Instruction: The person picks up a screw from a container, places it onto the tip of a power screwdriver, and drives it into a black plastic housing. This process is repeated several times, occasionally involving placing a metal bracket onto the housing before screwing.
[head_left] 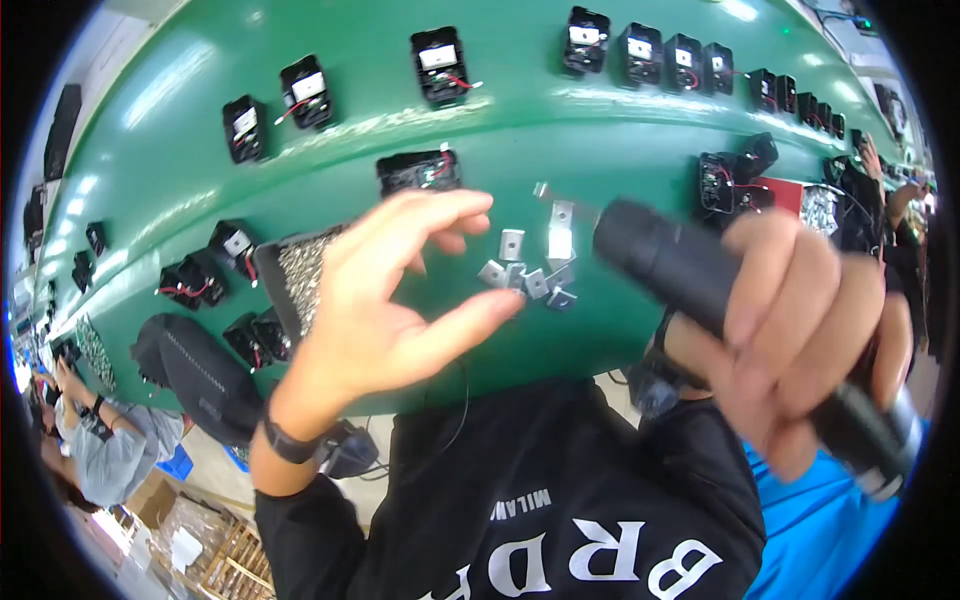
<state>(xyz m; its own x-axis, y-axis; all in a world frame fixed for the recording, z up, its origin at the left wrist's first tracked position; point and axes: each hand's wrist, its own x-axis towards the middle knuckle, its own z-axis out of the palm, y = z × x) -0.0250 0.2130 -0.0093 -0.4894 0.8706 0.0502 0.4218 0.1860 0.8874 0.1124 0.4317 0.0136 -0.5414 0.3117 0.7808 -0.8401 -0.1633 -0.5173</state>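
My right hand (800, 320) is wrapped around a black electric screwdriver (665, 255), held tilted above the bench. Its thin bit points up and left. A small silvery piece (541, 190), too blurred to name, shows at the bit's end. My left hand (390, 295) is open over the bench, thumb and fingers apart with nothing between them. Just right of its thumb lie several small metal plates with holes (525, 280). Beyond my left fingers sits a black plastic housing (405, 170) with wires, partly hidden by that hand. A tray of small screws (302, 275) is beside my left wrist.
More black housings (438, 60) with red wires line the far side of the green bench (560, 115). Others (718, 185) stand at the right by a red box (783, 195). A black padded object (195, 365) lies front left. Other people work at both sides.
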